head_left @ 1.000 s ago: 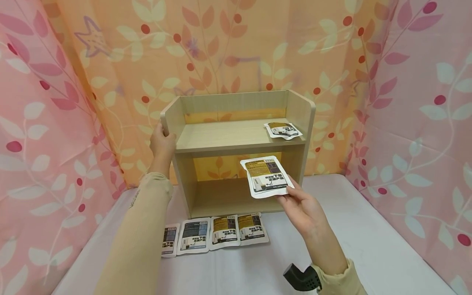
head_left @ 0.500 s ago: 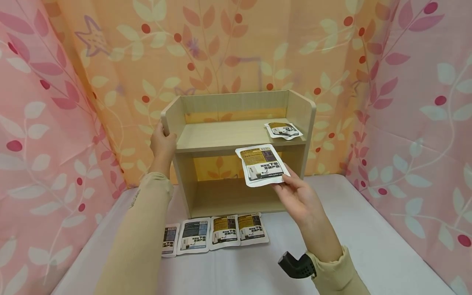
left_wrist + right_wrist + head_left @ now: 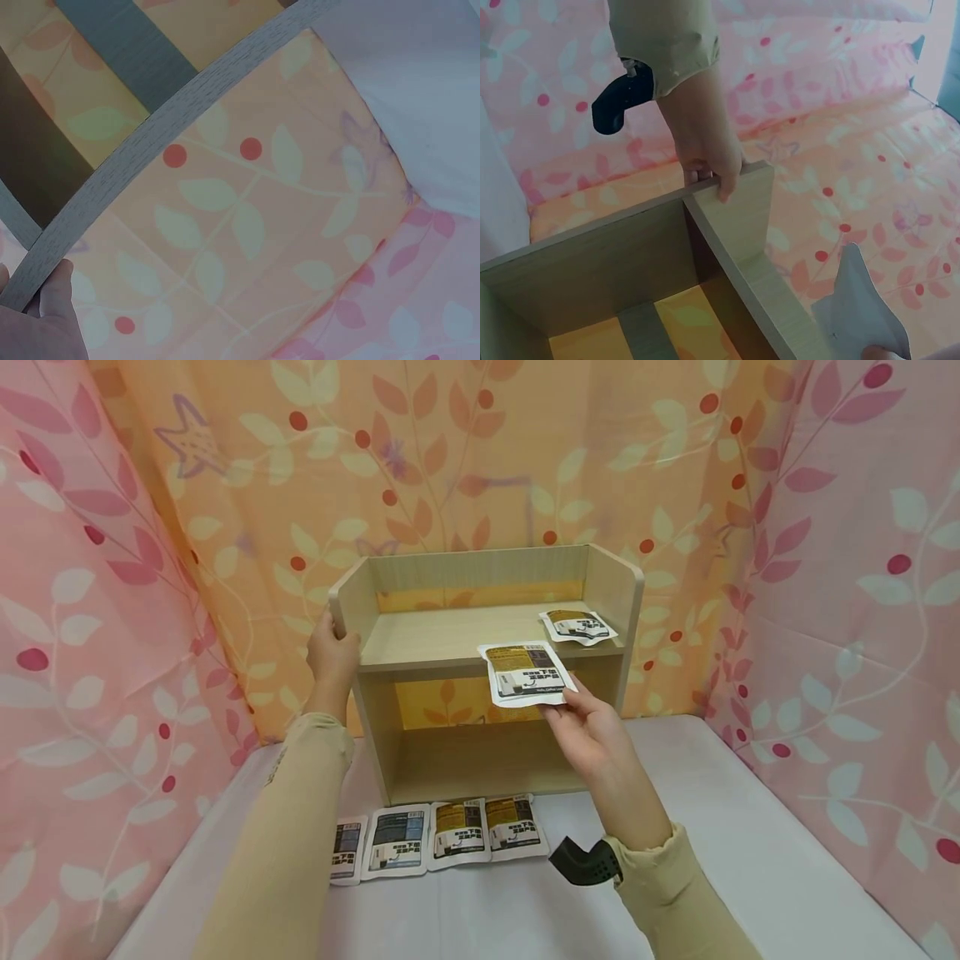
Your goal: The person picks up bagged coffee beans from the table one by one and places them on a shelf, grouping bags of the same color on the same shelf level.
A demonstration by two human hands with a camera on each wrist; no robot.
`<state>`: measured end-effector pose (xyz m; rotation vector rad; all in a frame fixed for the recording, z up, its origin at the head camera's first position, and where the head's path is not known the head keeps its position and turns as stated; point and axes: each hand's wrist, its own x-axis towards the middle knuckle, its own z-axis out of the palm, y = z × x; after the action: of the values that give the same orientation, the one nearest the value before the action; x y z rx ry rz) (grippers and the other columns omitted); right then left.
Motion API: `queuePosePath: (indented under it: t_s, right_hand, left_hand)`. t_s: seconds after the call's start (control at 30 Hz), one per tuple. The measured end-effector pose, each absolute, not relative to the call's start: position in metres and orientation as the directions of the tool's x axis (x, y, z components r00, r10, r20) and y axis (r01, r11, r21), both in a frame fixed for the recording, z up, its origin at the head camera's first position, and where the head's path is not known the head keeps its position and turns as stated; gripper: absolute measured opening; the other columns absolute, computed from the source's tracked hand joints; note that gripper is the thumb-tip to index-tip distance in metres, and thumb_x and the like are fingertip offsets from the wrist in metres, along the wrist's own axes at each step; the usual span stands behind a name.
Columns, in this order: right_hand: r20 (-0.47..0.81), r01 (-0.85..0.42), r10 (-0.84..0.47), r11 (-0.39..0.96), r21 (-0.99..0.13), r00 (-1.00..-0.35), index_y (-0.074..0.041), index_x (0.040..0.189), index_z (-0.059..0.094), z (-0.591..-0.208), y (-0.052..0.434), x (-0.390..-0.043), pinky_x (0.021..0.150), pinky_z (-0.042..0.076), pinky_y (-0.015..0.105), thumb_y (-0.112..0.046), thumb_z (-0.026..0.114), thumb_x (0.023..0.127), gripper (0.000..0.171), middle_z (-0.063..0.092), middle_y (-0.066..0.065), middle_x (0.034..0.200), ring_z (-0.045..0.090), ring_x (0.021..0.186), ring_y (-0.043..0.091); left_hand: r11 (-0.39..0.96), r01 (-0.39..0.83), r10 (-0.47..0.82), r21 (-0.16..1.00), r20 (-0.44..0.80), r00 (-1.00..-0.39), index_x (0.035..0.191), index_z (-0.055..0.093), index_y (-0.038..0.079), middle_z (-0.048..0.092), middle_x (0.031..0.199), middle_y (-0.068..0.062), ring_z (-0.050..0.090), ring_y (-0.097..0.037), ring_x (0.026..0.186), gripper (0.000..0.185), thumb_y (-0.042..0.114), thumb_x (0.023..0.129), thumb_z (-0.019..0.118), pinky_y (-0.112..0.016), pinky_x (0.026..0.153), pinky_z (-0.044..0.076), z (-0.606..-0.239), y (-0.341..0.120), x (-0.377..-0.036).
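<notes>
My right hand [image 3: 592, 735] pinches a flat coffee packet [image 3: 525, 675] by its near right corner, thumb on top. The packet has a white border and a brown and yellow label, and overlaps the front edge of the upper board in the head view. My left hand [image 3: 332, 660] grips the left side panel of a small wooden shelf [image 3: 450, 631]. Another such packet [image 3: 579, 625] lies at the right end of the upper board. In the right wrist view, the held packet [image 3: 862, 307] shows its pale underside beside the shelf, and the left hand [image 3: 709, 154] clasps the panel.
On the white tablecloth [image 3: 480, 910], a row of several packets [image 3: 457, 833] lies before the shelf, the leftmost partly hidden by the left sleeve [image 3: 277, 843]. Floral curtains [image 3: 465, 460] surround the table. A black device [image 3: 585, 862] sits on the right wrist.
My right hand has moved the packet up and forward, from in front of the lower compartment to the upper board's front edge. The left hand has stayed on the panel.
</notes>
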<state>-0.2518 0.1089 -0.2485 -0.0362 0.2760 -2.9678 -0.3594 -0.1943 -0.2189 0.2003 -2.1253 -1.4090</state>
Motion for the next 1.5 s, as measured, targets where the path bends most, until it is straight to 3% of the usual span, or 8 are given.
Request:
queuePosePath:
  t_s: [0.3, 0.63, 0.8, 0.93, 1.17, 1.33, 1.5]
  right_hand:
    - [-0.01, 0.111, -0.11, -0.986, -0.124, -0.994, -0.016, 0.156, 0.015, -0.233, 0.093, -0.279, 0.114, 0.016, 0.031, 0.0, 0.02, 0.104, 0.055, 0.016, 0.003, 0.161, 0.016, 0.145, 0.017]
    - [-0.065, 0.088, -0.077, -0.981, -0.176, -0.995, -0.014, 0.156, 0.015, -0.235, 0.085, -0.295, 0.114, 0.015, 0.032, -0.001, 0.024, 0.104, 0.054, 0.016, 0.004, 0.16, 0.016, 0.145, 0.017]
    - [-0.147, 0.114, -0.083, -0.969, -0.22, -0.986, -0.018, 0.153, 0.026, -0.235, 0.082, -0.295, 0.114, 0.019, 0.037, -0.006, 0.026, 0.105, 0.05, 0.024, 0.006, 0.155, 0.025, 0.141, 0.019]
    - [-0.214, 0.133, -0.082, -0.963, -0.236, -0.973, -0.021, 0.15, 0.033, -0.234, 0.079, -0.295, 0.11, 0.026, 0.035, -0.007, 0.032, 0.105, 0.047, 0.03, 0.005, 0.15, 0.032, 0.135, 0.018]
    - [-0.121, 0.141, -0.119, -0.97, -0.198, -0.986, -0.006, 0.148, 0.022, -0.23, 0.079, -0.296, 0.11, 0.027, 0.031, -0.006, 0.036, 0.103, 0.047, 0.028, 0.006, 0.146, 0.029, 0.134, 0.018]
    - [-0.143, 0.102, -0.074, -0.975, -0.195, -0.987, -0.005, 0.148, 0.026, -0.224, 0.079, -0.307, 0.111, 0.026, 0.031, -0.001, 0.038, 0.102, 0.048, 0.031, 0.006, 0.146, 0.032, 0.136, 0.018]
    - [-0.17, 0.067, -0.029, -0.973, -0.221, -0.985, -0.007, 0.153, 0.023, -0.219, 0.08, -0.321, 0.114, 0.018, 0.031, 0.003, 0.035, 0.102, 0.053, 0.025, 0.007, 0.156, 0.025, 0.142, 0.017]
  left_hand:
    - [0.421, 0.201, -0.425, 0.885, 0.388, -0.818, 0.126, 0.053, 0.004, 0.061, 0.123, -0.017, 0.052, -0.029, 0.112, 0.037, 0.005, 0.089, 0.049, -0.044, 0.098, 0.039, -0.218, -0.194, -0.356]
    - [0.429, 0.201, -0.416, 0.88, 0.39, -0.821, 0.125, 0.054, 0.005, 0.061, 0.124, -0.016, 0.051, -0.03, 0.114, 0.036, 0.005, 0.089, 0.05, -0.045, 0.099, 0.038, -0.218, -0.192, -0.357]
    - [0.432, 0.194, -0.415, 0.881, 0.385, -0.825, 0.126, 0.054, 0.005, 0.061, 0.125, -0.016, 0.051, -0.03, 0.116, 0.037, 0.006, 0.089, 0.05, -0.046, 0.1, 0.038, -0.217, -0.191, -0.356]
    - [0.435, 0.191, -0.415, 0.88, 0.384, -0.824, 0.127, 0.054, 0.006, 0.061, 0.125, -0.016, 0.051, -0.03, 0.115, 0.038, 0.006, 0.089, 0.05, -0.046, 0.1, 0.038, -0.218, -0.192, -0.357]
    - [0.426, 0.206, -0.413, 0.881, 0.392, -0.822, 0.132, 0.053, 0.007, 0.059, 0.129, -0.016, 0.051, -0.029, 0.117, 0.043, 0.005, 0.089, 0.05, -0.045, 0.102, 0.037, -0.22, -0.194, -0.358]
    - [0.426, 0.205, -0.415, 0.881, 0.392, -0.821, 0.13, 0.053, 0.006, 0.06, 0.128, -0.017, 0.051, -0.029, 0.116, 0.041, 0.005, 0.089, 0.05, -0.045, 0.101, 0.037, -0.22, -0.194, -0.357]
    - [0.437, 0.198, -0.412, 0.877, 0.391, -0.823, 0.129, 0.054, 0.005, 0.06, 0.128, -0.017, 0.051, -0.03, 0.117, 0.039, 0.006, 0.09, 0.049, -0.046, 0.101, 0.037, -0.22, -0.193, -0.358]
